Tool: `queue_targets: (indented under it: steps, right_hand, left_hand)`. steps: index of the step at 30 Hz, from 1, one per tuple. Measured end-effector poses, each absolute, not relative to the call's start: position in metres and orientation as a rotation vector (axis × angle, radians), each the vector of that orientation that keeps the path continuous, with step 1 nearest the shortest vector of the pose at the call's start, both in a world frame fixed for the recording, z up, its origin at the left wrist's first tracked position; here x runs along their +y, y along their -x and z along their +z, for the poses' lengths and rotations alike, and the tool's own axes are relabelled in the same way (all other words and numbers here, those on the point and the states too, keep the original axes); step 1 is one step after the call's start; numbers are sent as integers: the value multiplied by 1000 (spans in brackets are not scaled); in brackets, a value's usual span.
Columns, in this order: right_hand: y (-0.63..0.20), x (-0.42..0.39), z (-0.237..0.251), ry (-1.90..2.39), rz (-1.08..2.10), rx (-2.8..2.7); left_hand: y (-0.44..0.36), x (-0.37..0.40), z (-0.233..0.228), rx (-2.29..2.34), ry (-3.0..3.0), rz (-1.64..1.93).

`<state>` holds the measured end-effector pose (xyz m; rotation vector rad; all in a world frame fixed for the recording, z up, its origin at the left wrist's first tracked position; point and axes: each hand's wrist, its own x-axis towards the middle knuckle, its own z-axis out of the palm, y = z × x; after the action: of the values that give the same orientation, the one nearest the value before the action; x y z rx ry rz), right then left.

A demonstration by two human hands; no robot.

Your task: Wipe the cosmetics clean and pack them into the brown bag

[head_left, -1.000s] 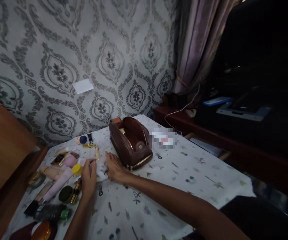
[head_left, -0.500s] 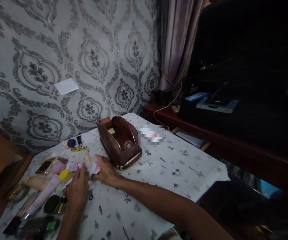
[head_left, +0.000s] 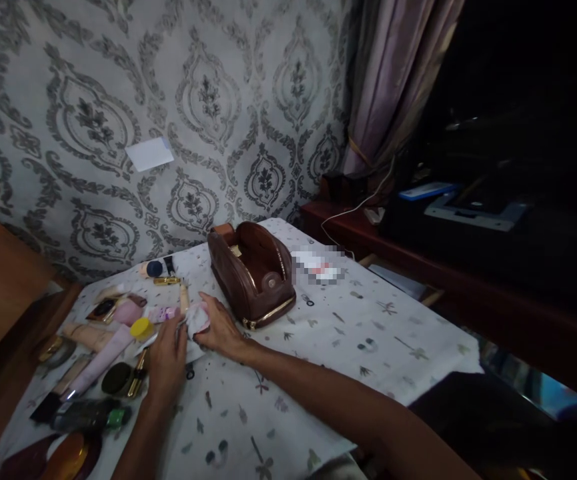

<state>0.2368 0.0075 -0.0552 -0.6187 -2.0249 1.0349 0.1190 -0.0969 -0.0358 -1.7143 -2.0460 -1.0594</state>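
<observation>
Head view: right hand (head_left: 221, 328) pinches white tissue (head_left: 197, 317); left hand (head_left: 165, 360) flat, fingers loose; tablecloth (head_left: 368, 333) bare rightward.

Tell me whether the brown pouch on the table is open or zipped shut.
Open. The brown pouch stands on the table with its top gaping, showing the inside and something pale there.
</observation>
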Motion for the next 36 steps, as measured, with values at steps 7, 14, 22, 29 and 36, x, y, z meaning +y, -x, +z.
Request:
queue_targets:
  steps: [7, 14, 22, 29, 36]
  right_hand:
    - [-236, 9, -56, 637, 1038, -1912]
    - [-235, 10, -57, 634, 1012, -1878]
    - [-237, 9, -53, 622, 1033, -1848]
    - [-242, 2, -51, 607, 1117, -1834]
    - [-253, 0, -58, 636, 1202, -1812]
  left_hand:
    - [-129, -96, -31, -2051, 1795, -1123]
    - [-132, -98, -30, -2059, 1822, -1194]
    - [-128, -98, -35, -2103, 1838, -1131]
    - [-112, -97, -39, -2052, 1794, -1033]
    - [-119, -95, -40, -2068, 1833, -1058]
